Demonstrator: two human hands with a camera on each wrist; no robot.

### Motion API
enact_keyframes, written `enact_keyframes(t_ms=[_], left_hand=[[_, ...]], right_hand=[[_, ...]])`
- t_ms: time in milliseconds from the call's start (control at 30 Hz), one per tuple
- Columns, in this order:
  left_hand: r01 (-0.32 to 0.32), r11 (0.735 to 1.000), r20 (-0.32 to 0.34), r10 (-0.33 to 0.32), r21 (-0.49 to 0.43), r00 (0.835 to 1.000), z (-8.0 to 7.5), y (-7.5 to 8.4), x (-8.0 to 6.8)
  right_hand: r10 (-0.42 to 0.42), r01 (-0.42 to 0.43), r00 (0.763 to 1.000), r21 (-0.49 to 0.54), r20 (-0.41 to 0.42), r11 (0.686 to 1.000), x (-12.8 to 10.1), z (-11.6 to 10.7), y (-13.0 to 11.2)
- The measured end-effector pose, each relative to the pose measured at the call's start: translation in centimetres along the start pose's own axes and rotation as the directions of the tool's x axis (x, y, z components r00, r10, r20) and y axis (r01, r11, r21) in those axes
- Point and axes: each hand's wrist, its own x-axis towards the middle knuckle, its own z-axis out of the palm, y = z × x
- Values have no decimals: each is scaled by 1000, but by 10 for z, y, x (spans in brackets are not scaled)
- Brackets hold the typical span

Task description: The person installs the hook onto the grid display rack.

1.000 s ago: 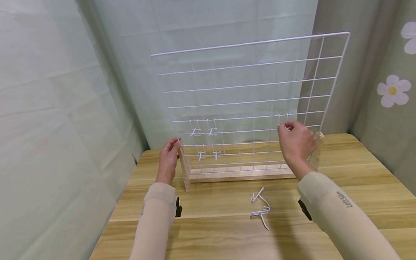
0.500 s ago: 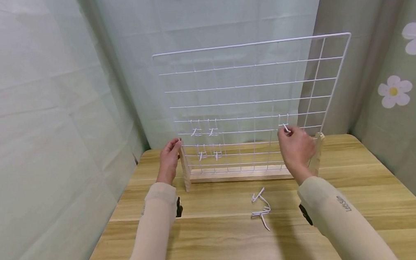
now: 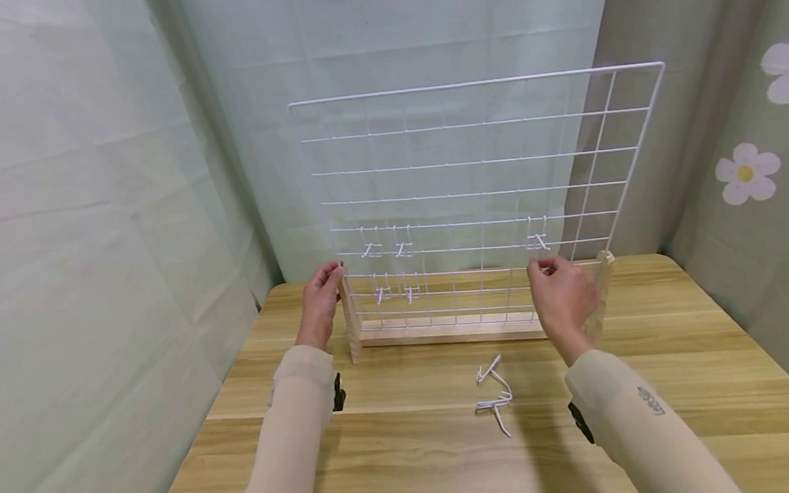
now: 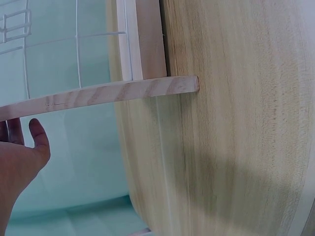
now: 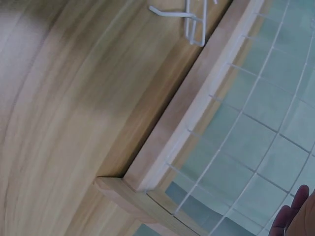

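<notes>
In the head view, a white wire grid panel (image 3: 477, 193) stands upright in a light wooden base (image 3: 458, 332). My left hand (image 3: 320, 300) is at the upper end of the base's left wooden post (image 3: 351, 321), fingers touching it; in the left wrist view the thumb (image 4: 38, 133) stays apart from the post. My right hand (image 3: 562, 290) is just below a white double-wire hook (image 3: 539, 240) that hangs on the grid's right part. That hand appears to hold nothing, its fingers loosely bent. Several similar hooks (image 3: 402, 249) hang at the grid's lower left.
Two more white hooks (image 3: 494, 404) lie close together on the wood-grain table (image 3: 413, 464), in front of the base. Pale green cloth (image 3: 118, 224) hangs behind and along both sides, with white flowers printed on the right.
My right hand has let go of the hook on the grid's right part and moved down from it. The hook stays hanging. The left hand keeps its place at the post.
</notes>
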Motion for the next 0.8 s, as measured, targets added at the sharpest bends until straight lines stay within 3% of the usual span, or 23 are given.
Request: enact_keyframes(t_ms=[800], left_hand=[[-9,1000,-20,9,15,1000,0,0,3]], right_hand=[[-65,65,998,3,5,998,-18,10,18]])
